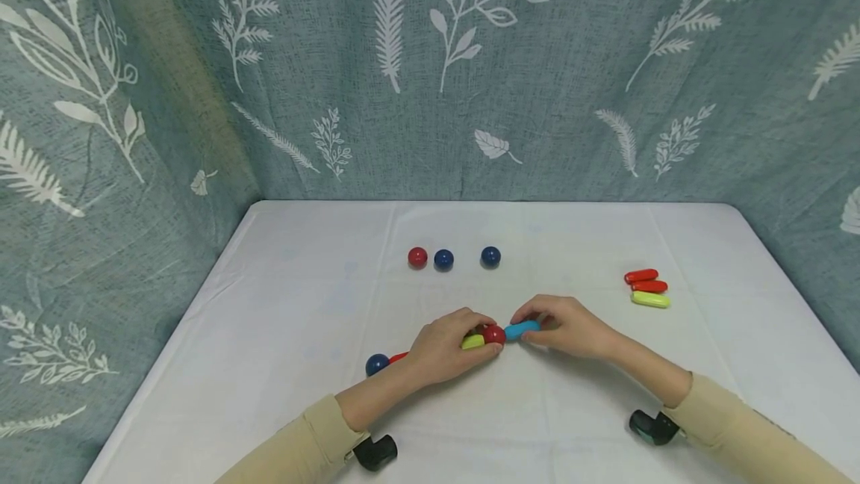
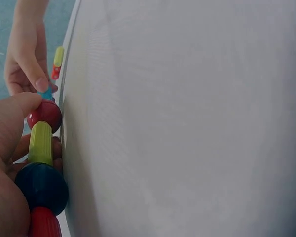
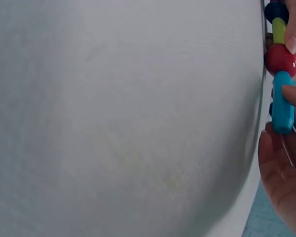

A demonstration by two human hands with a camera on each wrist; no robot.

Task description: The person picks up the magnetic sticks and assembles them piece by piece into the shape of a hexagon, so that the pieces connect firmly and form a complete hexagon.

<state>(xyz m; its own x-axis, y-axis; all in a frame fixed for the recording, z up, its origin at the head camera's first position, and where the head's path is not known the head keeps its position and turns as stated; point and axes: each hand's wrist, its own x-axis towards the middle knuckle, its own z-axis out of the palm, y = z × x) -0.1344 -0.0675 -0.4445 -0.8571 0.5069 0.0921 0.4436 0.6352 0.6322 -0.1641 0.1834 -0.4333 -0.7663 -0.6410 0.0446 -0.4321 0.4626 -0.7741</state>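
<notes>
Left hand (image 1: 445, 348) grips the red ball (image 1: 494, 334) ending a chain (image 2: 42, 185) of balls and rods, as the right hand (image 1: 572, 327) pinches a blue rod (image 3: 283, 108), its tip touching that ball, mid-table (image 1: 282, 297).

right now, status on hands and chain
Left hand grips chain by red ball. Right hand pinches blue rod against that ball. Nothing visible in the way.

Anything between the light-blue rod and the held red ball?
Nothing visible: the light-blue rod, pinched by the right hand, meets the red ball held by the left hand, with nothing wedged between.
</notes>
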